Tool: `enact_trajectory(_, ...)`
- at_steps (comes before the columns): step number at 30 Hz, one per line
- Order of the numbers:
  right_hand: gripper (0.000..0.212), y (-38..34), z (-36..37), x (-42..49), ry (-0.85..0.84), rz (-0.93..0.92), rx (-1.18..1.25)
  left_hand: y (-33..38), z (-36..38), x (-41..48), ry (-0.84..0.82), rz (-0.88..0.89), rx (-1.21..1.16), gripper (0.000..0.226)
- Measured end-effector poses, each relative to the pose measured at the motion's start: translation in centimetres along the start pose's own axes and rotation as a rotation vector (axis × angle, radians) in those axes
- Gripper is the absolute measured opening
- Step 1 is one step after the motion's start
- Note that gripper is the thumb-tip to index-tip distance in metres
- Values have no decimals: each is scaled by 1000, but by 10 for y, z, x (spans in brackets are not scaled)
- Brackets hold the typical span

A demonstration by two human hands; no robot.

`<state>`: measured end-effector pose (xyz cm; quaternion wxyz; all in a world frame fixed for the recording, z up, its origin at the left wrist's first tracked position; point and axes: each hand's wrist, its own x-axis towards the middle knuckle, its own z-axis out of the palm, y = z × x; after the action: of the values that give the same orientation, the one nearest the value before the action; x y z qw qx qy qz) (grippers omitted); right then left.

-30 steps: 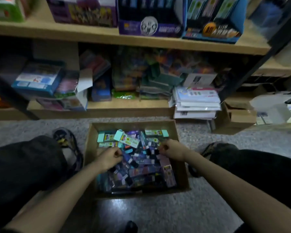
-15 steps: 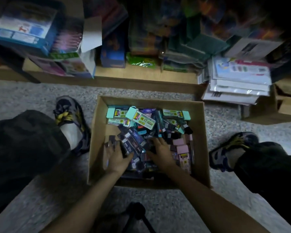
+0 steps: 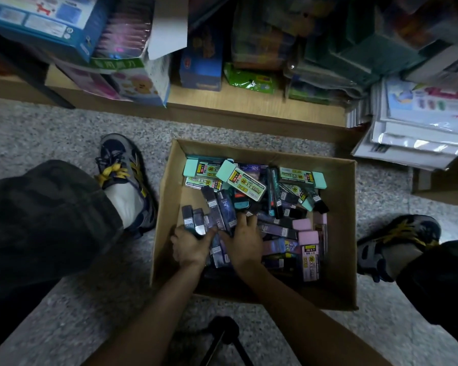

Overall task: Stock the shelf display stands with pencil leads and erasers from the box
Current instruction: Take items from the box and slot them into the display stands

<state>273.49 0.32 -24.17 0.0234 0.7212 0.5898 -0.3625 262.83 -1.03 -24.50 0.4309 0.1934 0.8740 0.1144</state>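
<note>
An open cardboard box (image 3: 340, 233) sits on the speckled floor between my feet. It is filled with dark pencil-lead cases (image 3: 224, 207), mint-green erasers (image 3: 239, 179) and pink erasers (image 3: 308, 240). My left hand (image 3: 189, 245) is at the box's near-left side, its fingers curled round a few dark lead cases (image 3: 193, 220) standing upright in it. Just to its right, my right hand (image 3: 242, 240) lies on the pile with fingers spread over dark cases.
A low wooden shelf (image 3: 249, 108) runs across the back, crowded with coloured boxes and packets. Stacked white packs (image 3: 418, 133) overhang at the right beside another cardboard box (image 3: 444, 186). My shoes (image 3: 124, 175) flank the box. A dark tripod (image 3: 222, 342) stands near me.
The view has dropped from the shelves down onto the box. Both hands moved toward the box's near-left side; the left now holds a small bunch of dark cases.
</note>
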Motion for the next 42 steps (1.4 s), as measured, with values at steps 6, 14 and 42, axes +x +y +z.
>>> enact_trajectory(6,51,0,5,-2,-28,-42,25,-1,2,11,-72,-34,-142,51)
enact_trajectory(14,53,-7,10,-9,-105,-55,103,-7,-1,10,-99,-65,-330,30)
enact_trajectory(42,22,15,-72,-30,-307,-109,694,27,-24,-21,-337,-99,-657,24)
